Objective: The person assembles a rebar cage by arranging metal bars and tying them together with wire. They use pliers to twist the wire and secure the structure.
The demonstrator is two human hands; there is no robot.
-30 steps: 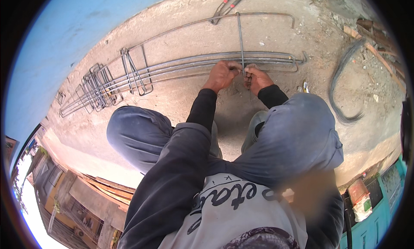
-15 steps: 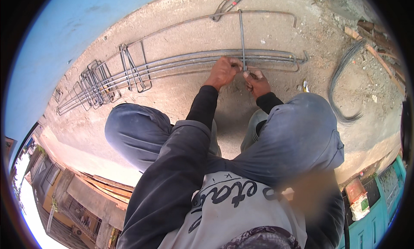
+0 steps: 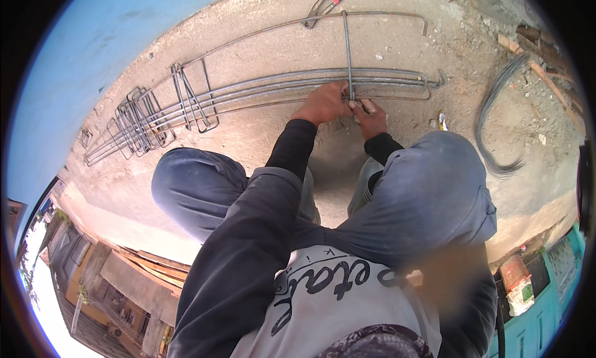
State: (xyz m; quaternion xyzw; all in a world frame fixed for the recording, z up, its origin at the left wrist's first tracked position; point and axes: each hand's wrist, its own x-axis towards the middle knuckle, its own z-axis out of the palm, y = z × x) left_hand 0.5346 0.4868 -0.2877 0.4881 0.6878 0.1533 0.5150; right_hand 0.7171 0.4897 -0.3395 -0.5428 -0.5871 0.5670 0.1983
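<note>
Long steel reinforcing bars (image 3: 273, 83) lie across the ground in front of me, their right ends hooked. A steel stirrup (image 3: 347, 44) stands across them, reaching from a far bent bar (image 3: 379, 13) to the near bar. My left hand (image 3: 321, 103) is closed at the stirrup's near end, its fingers curled around the steel and partly hidden. Just right of it, my right hand (image 3: 371, 118) pinches at the same corner, thumb against the stirrup's end. Whatever small thing lies between the right fingertips is too small to make out.
Several more stirrups (image 3: 139, 119) hang bunched on the bars at the left. Cutters with red-marked handles (image 3: 320, 10) lie beyond the far bar. A bundle of thin wire (image 3: 483, 119) curves over the ground at the right, near wooden scraps (image 3: 549, 82). A blue wall (image 3: 81, 60) borders the far left.
My left hand has shifted slightly right and turned so its back shows more. My right fingers have closed nearer the stirrup's end. The bars have barely moved.
</note>
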